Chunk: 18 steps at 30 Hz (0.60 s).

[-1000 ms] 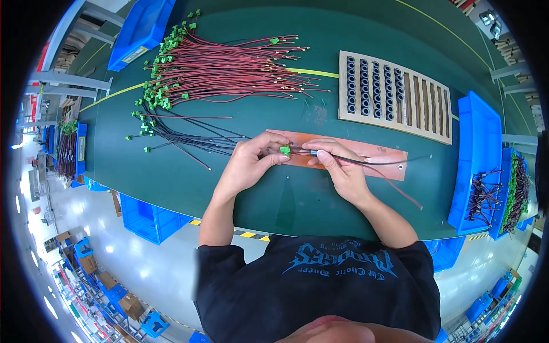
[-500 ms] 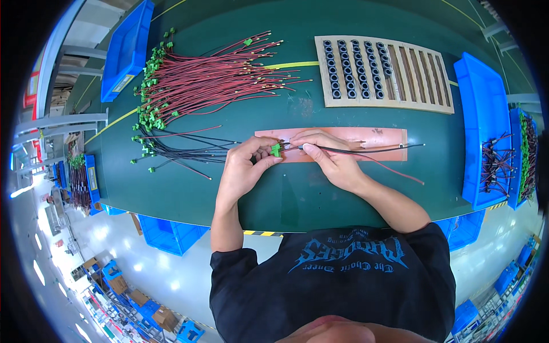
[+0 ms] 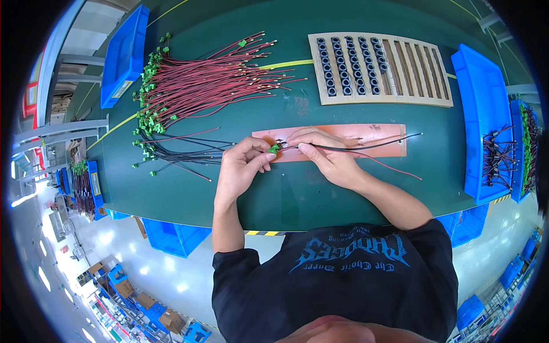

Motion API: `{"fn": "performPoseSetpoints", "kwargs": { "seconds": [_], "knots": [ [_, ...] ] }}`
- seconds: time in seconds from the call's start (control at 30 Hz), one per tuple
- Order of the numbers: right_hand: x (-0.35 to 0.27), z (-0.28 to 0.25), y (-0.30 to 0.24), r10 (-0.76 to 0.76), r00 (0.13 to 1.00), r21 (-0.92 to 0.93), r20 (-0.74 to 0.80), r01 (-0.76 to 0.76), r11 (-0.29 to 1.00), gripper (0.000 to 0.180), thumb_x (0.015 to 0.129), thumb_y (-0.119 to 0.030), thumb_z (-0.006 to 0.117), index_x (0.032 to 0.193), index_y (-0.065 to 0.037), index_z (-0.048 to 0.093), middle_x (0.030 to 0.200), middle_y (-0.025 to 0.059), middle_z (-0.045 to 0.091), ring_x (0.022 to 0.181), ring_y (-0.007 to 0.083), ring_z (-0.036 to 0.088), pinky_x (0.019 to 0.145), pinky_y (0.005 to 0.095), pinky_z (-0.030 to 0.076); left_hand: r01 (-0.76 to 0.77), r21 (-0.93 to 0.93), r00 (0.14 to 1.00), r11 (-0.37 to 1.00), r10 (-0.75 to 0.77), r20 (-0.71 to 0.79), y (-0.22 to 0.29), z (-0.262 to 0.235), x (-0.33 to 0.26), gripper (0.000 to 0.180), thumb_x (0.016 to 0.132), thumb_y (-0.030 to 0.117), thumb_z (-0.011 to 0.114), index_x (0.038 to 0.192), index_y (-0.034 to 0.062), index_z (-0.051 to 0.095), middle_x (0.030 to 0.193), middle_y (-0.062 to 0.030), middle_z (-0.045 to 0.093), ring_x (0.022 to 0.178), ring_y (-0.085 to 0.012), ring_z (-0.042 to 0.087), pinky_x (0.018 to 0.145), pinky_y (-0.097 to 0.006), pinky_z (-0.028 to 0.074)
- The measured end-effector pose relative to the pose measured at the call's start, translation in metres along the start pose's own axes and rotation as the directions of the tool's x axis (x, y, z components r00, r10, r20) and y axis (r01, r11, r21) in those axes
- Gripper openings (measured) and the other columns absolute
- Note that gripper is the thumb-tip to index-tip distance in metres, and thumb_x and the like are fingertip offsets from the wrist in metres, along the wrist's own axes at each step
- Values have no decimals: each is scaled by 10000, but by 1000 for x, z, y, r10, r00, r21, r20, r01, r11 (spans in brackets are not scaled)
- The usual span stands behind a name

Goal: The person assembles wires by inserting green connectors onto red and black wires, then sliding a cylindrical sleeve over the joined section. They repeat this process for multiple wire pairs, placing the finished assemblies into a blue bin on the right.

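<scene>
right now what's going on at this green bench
A person works at a green table. The left hand pinches a small green connector, and the right hand holds a black wire and a red wire at it, over an orange mat. A pile of red wires with green connectors lies to the left, a wooden slotted tray behind.

pale rectangular label point(image 3: 121, 88) on blue bin's near wall at far left, yellowish label point(image 3: 96, 184) on small blue bin below table edge
</scene>
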State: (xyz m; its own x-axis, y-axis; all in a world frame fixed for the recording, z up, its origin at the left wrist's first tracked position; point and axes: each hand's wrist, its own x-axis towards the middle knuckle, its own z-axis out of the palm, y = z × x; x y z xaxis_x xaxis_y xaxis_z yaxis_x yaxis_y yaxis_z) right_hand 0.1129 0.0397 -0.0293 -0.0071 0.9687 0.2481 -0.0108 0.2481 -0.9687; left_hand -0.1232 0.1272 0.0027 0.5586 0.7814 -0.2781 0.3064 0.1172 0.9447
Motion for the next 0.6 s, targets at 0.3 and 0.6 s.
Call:
{"fn": "performPoseSetpoints", "kwargs": {
  "seconds": [0.3,0.6],
  "knots": [
    [0,-1,-2,-7,1000,-34,29,8,999,185,1022,-28,597,1175,1,697,1182,124,718,1161,272,668,998,373,522,-327,409,918,852,390,-78,8,13,3,130,813,-61,786,933,-32,746,1097,-127,673,967,-179,687,789,-297,587],
    [2,-2,-4,6,998,-19,56,-5,1000,202,1024,-15,577,1185,-1,698,1201,122,717,1190,272,661,1020,373,512,-163,179,983,970,176,-59,5,8,5,215,880,-54,752,1073,-12,666,1112,-113,728,939,-157,705,787,-283,571]
  ]
}}
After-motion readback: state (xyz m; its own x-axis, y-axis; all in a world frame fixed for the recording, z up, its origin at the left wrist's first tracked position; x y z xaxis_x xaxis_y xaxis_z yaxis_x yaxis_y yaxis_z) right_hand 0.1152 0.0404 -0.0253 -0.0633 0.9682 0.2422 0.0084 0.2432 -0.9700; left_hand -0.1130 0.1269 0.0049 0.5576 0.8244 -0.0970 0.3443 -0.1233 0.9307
